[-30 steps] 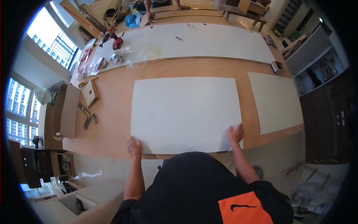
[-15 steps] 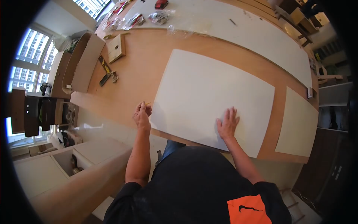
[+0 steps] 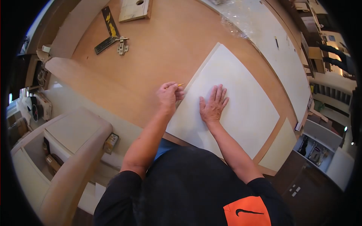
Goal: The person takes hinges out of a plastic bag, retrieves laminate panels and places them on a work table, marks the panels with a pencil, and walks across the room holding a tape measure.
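Observation:
A white rectangular panel [image 3: 241, 109] lies on the wooden table [image 3: 132, 75], its left edge running diagonally. My left hand [image 3: 170, 94] is beside that edge, fingers pinched round a thin yellow pencil [image 3: 180, 84] whose tip points to the right. My right hand [image 3: 215, 105] rests flat on the panel with its fingers spread. Up the table to the left lie a square [image 3: 109, 28] with a dark, yellow-marked blade and, touching its corner, a metal hinge [image 3: 122, 46].
A wooden block with a hole [image 3: 132, 11] sits at the table's top. A long white board [image 3: 279, 49] with plastic wrap [image 3: 237, 17] lies beyond the panel. Another pale panel [image 3: 279, 147] is at the right. Open cabinets [image 3: 71, 132] stand at the lower left.
The view has swung left and closer. My left hand has left the panel's corner and now pinches the pencil by its edge. My right hand has moved from the right edge onto the panel's surface.

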